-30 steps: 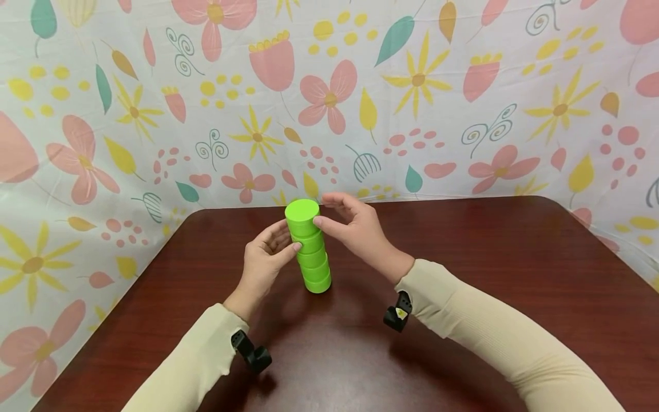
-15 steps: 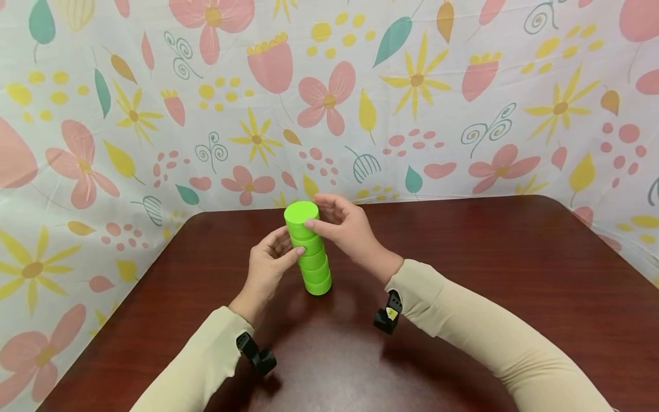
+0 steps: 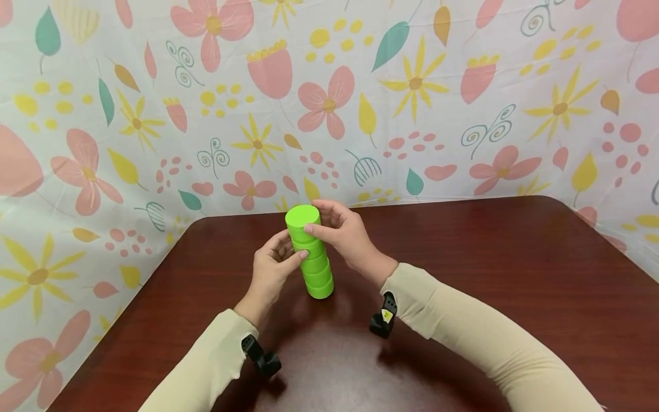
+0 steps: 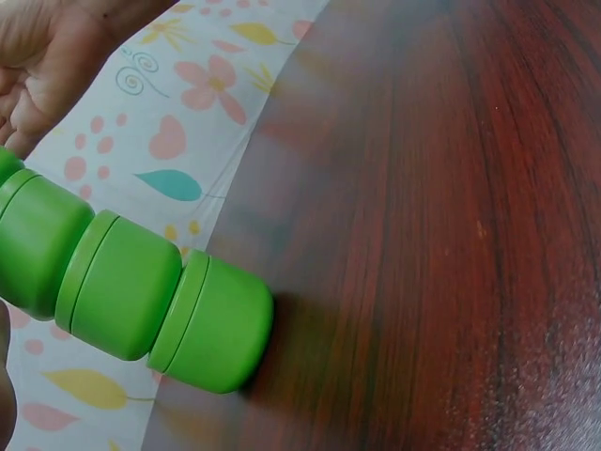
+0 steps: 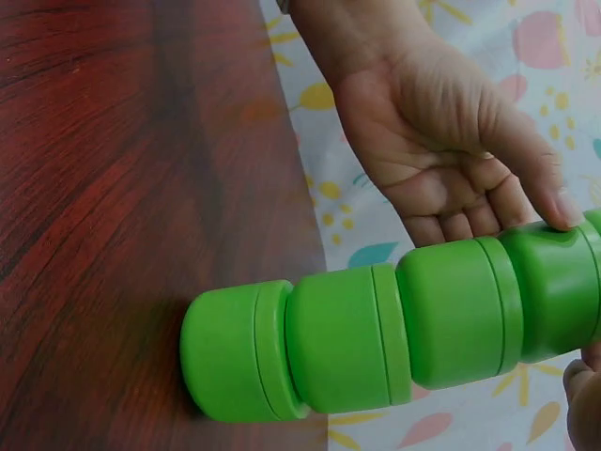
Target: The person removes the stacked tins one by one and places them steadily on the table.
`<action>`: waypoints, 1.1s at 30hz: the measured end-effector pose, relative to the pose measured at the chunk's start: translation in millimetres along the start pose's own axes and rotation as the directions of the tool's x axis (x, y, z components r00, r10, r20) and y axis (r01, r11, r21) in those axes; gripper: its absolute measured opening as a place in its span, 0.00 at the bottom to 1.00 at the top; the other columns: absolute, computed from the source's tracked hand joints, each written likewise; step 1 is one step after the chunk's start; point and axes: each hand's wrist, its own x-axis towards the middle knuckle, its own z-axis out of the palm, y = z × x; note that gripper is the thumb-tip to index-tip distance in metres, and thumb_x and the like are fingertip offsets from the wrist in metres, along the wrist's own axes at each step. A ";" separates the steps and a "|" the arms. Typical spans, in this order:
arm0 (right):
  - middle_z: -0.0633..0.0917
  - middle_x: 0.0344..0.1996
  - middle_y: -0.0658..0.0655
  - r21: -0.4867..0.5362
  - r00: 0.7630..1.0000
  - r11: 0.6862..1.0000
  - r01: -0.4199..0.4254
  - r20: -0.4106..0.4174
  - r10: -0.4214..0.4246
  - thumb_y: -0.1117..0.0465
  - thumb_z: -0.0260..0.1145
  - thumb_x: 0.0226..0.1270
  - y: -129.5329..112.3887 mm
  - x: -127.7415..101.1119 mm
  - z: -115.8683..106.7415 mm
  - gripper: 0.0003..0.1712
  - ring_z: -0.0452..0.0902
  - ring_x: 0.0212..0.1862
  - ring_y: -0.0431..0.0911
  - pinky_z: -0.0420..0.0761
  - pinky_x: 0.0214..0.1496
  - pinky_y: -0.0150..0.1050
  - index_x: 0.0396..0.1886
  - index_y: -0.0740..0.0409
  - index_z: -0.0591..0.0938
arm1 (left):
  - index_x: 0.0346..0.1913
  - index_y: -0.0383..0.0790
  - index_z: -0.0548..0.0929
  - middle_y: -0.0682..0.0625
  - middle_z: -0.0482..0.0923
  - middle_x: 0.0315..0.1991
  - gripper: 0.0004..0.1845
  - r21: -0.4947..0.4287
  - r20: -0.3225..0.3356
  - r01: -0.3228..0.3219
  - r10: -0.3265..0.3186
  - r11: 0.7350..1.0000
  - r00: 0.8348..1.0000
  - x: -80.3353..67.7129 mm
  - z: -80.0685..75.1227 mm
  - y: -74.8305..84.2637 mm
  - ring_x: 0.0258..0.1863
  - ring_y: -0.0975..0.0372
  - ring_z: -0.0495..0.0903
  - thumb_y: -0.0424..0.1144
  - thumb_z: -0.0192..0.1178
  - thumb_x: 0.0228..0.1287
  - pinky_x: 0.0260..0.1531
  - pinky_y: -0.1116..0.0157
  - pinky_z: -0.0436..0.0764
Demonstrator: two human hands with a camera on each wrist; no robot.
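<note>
A stack of several bright green round lidded jars (image 3: 316,266) stands on the dark wooden table, its pieces slightly out of line. My right hand (image 3: 350,234) grips the top jar (image 3: 301,220), thumb at the front and fingers reaching round its far side. Just below, my left hand (image 3: 270,269) holds the second jar from the top (image 5: 554,282), its thumb pressing on the front; its fingertips behind are hidden. In the left wrist view, the lower jars (image 4: 122,287) show lid seams, and the bottom one (image 4: 216,324) rests on the table.
The dark reddish-brown table (image 3: 489,269) extends to both sides of the stack. A white cloth with a flower print (image 3: 448,126) hangs along the table's back and left edges. A black wrist camera (image 3: 265,360) sticks out from each sleeve.
My right hand has moved slightly left and closed round the top jar. My left hand has shifted a little right against the stack. The stack stays standing in place.
</note>
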 end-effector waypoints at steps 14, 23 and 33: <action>0.81 0.45 0.54 0.065 0.999 0.997 0.048 0.009 -0.048 0.70 0.63 0.58 7.9 0.3 3.4 0.27 0.75 0.43 0.42 0.77 0.44 0.33 0.59 0.66 0.72 | 0.55 0.29 0.75 0.58 0.82 0.40 0.24 -0.001 -0.008 -0.030 0.030 1.000 1.000 1.3 0.9 -2.4 0.43 0.63 0.81 0.22 0.63 0.52 0.44 0.67 0.79; 0.81 0.43 0.53 0.060 0.998 0.996 0.058 -0.001 -0.058 0.71 0.64 0.57 8.9 0.0 3.3 0.25 0.76 0.42 0.43 0.77 0.43 0.34 0.57 0.66 0.73 | 0.55 0.29 0.75 0.58 0.82 0.40 0.23 -0.012 -0.007 -0.028 0.028 1.000 1.000 1.8 0.3 -6.1 0.42 0.64 0.81 0.22 0.63 0.53 0.43 0.68 0.79; 0.81 0.41 0.52 0.052 0.998 0.997 0.051 -0.051 -0.048 0.70 0.65 0.56 0.0 3.9 1.1 0.25 0.77 0.42 0.43 0.78 0.44 0.34 0.56 0.65 0.74 | 0.55 0.29 0.75 0.57 0.82 0.41 0.23 -0.002 -0.009 -0.034 0.034 0.999 0.999 3.0 -0.5 -5.1 0.43 0.63 0.81 0.22 0.63 0.52 0.44 0.67 0.79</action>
